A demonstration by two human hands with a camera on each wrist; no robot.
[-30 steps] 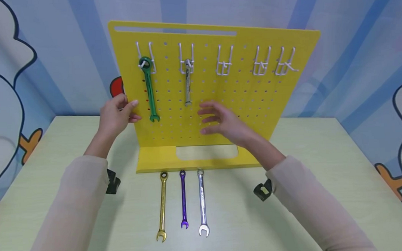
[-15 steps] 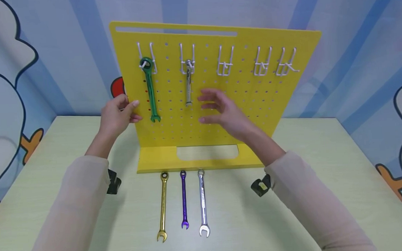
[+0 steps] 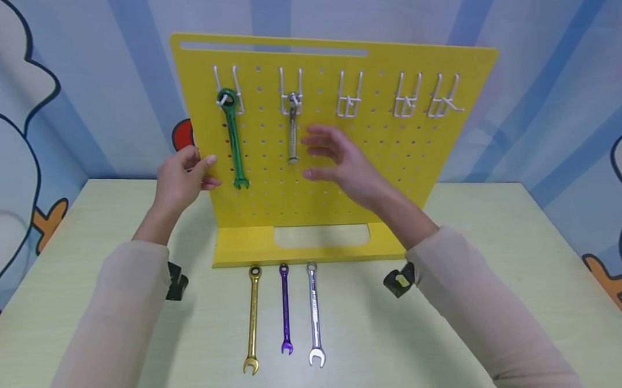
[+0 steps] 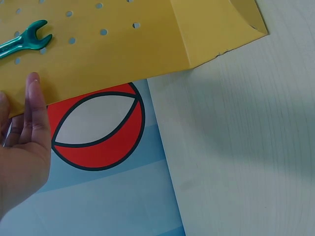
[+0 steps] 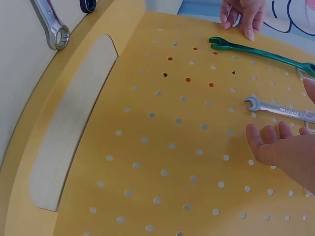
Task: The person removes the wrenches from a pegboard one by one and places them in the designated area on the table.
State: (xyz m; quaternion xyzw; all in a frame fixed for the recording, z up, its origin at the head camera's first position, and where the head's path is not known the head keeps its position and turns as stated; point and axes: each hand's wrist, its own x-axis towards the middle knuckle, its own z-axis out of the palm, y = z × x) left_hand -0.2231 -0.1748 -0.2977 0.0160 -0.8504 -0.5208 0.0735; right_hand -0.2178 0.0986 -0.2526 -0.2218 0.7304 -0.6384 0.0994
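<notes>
A yellow pegboard point(image 3: 342, 198) stands upright on the table. A green wrench point(image 3: 234, 142) hangs from its leftmost hook, and a small silver wrench point(image 3: 293, 134) from the hook beside it. My left hand point(image 3: 180, 176) grips the board's left edge next to the green wrench, some fingers hidden at the edge. My right hand point(image 3: 343, 163) hovers before the board, just right of the small silver wrench, fingers loosely bent and holding nothing. On the table before the board lie a gold wrench point(image 3: 253, 321), a purple wrench point(image 3: 285, 311) and a larger silver wrench point(image 3: 314, 315).
Three bare white wire hooks line the board's upper right, among them the middle hook point(image 3: 348, 100) and the rightmost hook point(image 3: 444, 98). The board's yellow base point(image 3: 242, 243) has a long cutout. A blue cartoon-printed backdrop point(image 3: 546, 91) rises behind the pale table point(image 3: 474, 239).
My right hand has risen along the board, up beside the small silver wrench. The left hand stays at the board's edge, and the wrenches have not moved.
</notes>
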